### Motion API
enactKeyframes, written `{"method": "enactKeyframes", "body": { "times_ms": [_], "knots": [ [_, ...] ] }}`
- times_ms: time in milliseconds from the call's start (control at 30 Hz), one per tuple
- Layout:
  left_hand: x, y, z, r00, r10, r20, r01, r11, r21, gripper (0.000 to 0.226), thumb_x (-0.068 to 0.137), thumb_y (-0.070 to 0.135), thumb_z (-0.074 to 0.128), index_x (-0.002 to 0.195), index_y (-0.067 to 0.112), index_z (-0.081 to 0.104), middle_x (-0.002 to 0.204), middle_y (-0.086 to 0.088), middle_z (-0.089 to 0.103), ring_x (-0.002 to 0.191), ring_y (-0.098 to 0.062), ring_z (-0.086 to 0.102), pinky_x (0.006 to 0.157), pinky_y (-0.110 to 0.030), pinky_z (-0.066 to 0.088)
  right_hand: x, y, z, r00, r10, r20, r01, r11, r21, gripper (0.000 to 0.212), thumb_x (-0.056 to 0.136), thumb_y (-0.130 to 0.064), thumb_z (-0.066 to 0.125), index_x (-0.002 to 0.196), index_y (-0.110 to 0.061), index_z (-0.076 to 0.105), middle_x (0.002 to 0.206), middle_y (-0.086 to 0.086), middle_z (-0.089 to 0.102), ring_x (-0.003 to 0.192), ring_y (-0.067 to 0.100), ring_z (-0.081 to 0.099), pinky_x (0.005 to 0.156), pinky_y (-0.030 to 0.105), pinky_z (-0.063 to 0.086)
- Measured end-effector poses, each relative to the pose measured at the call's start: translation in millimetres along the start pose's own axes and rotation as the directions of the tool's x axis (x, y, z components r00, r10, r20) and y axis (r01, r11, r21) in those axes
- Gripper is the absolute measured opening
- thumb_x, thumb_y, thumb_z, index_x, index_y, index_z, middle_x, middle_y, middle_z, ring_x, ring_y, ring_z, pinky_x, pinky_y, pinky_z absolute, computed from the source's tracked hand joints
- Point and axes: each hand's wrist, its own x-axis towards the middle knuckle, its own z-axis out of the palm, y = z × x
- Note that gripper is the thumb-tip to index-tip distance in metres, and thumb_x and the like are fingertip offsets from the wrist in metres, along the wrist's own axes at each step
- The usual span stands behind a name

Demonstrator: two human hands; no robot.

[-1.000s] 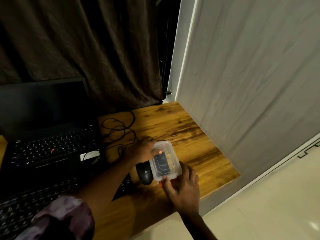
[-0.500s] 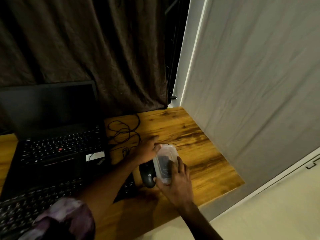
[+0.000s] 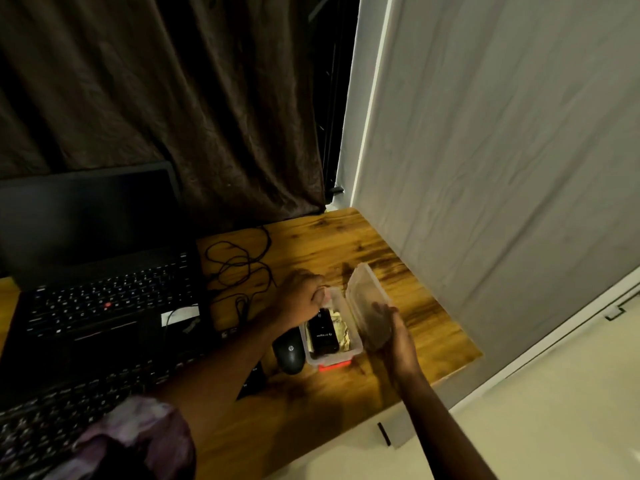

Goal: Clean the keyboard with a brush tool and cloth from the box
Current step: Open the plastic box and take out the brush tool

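Much of your keyboard (image 3: pixel 86 410) was cut off at the head view's lower left, and the dark item (image 3: pixel 322 332) in the box (image 3: pixel 356 346) was hard to identify. The clear box lay on the desk (image 3: pixel 311 410) beside the mouse (image 3: pixel 289 353), long axis pointing away from you. Your left hand (image 3: pixel 301 299) gripped its far end; your right hand (image 3: pixel 398 341) held the lid (image 3: pixel 365 299) tilted up.

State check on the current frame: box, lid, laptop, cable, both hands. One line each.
box: open, on the desk, black item inside
lid: off the box, tilted on edge beside it
right hand: holds the lid
left hand: fingers curled, grips the box's far end
laptop: open, screen dark
cable: loosely tangled on the desk
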Motion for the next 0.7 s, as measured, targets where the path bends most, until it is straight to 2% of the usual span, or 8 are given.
{"method": "enactKeyframes", "body": {
  "times_ms": [100, 167, 233, 300, 400, 500, 600, 700],
  "knots": [
    [-3.5, -5.9, 4.3, 0.995, 0.094, 0.045, -0.098, 0.988, 0.118, 0.021, 0.087, 0.017, 0.052, 0.086, 0.007, 0.07, 0.084, -0.009, 0.069, 0.083, -0.028, 0.059, 0.073, -0.036, 0.048, 3.8, -1.3, -9.1, 0.992, 0.126, -0.008, -0.124, 0.988, 0.096, 0.042, 0.1, -0.04, 0.043, 0.12, -0.01, 0.065, 0.116, 0.02, 0.069, 0.109, 0.037, 0.065, 0.097, 0.05, 0.052],
    [-6.0, -9.4, 5.1, 0.983, 0.108, 0.15, -0.131, 0.979, 0.156, 0.026, 0.092, 0.026, 0.051, 0.094, 0.01, 0.071, 0.092, -0.007, 0.07, 0.089, -0.025, 0.06, 0.078, -0.039, 0.05, 0.6, -4.4, -11.9, 0.995, 0.085, -0.044, -0.081, 0.993, 0.09, 0.037, 0.102, -0.028, 0.043, 0.116, -0.001, 0.065, 0.108, 0.022, 0.071, 0.098, 0.037, 0.068, 0.077, 0.04, 0.06],
    [-8.7, -9.0, 1.7, 0.963, 0.084, 0.256, -0.144, 0.964, 0.225, 0.032, 0.096, 0.037, 0.052, 0.109, 0.015, 0.07, 0.102, -0.007, 0.071, 0.095, -0.025, 0.062, 0.084, -0.038, 0.05, -2.7, -6.5, -13.2, 0.995, -0.02, -0.099, 0.019, 1.0, -0.007, 0.032, 0.102, -0.02, 0.045, 0.111, 0.003, 0.065, 0.099, 0.02, 0.07, 0.089, 0.032, 0.067, 0.065, 0.033, 0.058],
    [-10.9, -5.4, -0.7, 0.949, 0.054, 0.311, -0.143, 0.952, 0.272, 0.042, 0.097, 0.047, 0.053, 0.126, 0.018, 0.065, 0.111, -0.008, 0.07, 0.104, -0.026, 0.062, 0.092, -0.035, 0.046, 2.7, -2.1, -17.4, 0.969, -0.147, -0.2, 0.099, 0.968, -0.229, 0.025, 0.101, -0.019, 0.049, 0.107, -0.002, 0.067, 0.098, 0.012, 0.069, 0.093, 0.028, 0.064, 0.069, 0.031, 0.052],
    [-12.7, -1.6, 0.5, 0.94, 0.037, 0.339, -0.14, 0.948, 0.287, 0.056, 0.095, 0.055, 0.052, 0.138, 0.019, 0.055, 0.13, -0.009, 0.063, 0.12, -0.027, 0.056, 0.099, -0.032, 0.039, 15.5, 10.3, -24.2, 0.938, -0.286, -0.195, 0.115, 0.79, -0.602, 0.024, 0.097, -0.028, 0.054, 0.107, -0.01, 0.067, 0.104, 0.011, 0.069, 0.1, 0.031, 0.063, 0.084, 0.041, 0.051],
    [-13.4, 2.2, 0.9, 0.924, 0.003, 0.383, -0.115, 0.956, 0.271, 0.067, 0.093, 0.06, 0.055, 0.144, 0.017, 0.048, 0.141, -0.01, 0.054, 0.129, -0.028, 0.047, 0.104, -0.033, 0.034, 23.8, 16.7, -29.1, 0.945, -0.295, -0.143, 0.039, 0.534, -0.844, 0.032, 0.092, -0.038, 0.055, 0.11, -0.014, 0.065, 0.115, 0.014, 0.063, 0.108, 0.035, 0.058, 0.093, 0.044, 0.049],
    [-12.2, 5.7, -2.1, 0.934, -0.01, 0.357, -0.093, 0.959, 0.269, 0.065, 0.09, 0.059, 0.059, 0.139, 0.016, 0.053, 0.14, -0.009, 0.056, 0.128, -0.027, 0.048, 0.103, -0.032, 0.032, 23.7, 14.8, -27.8, 0.923, -0.358, -0.137, -0.001, 0.354, -0.935, 0.039, 0.092, -0.038, 0.059, 0.121, -0.013, 0.06, 0.13, 0.017, 0.05, 0.116, 0.039, 0.044, 0.094, 0.044, 0.042],
    [-12.1, 5.4, -2.0, 0.941, -0.02, 0.338, -0.071, 0.964, 0.255, 0.065, 0.087, 0.059, 0.063, 0.134, 0.015, 0.058, 0.137, -0.007, 0.058, 0.126, -0.025, 0.049, 0.102, -0.031, 0.033, 16.6, 11.6, -18.7, 0.865, -0.49, -0.109, 0.068, 0.329, -0.942, 0.051, 0.086, -0.045, 0.052, 0.124, -0.012, 0.059, 0.132, 0.02, 0.049, 0.115, 0.042, 0.043, 0.09, 0.048, 0.043]
  ]
}}
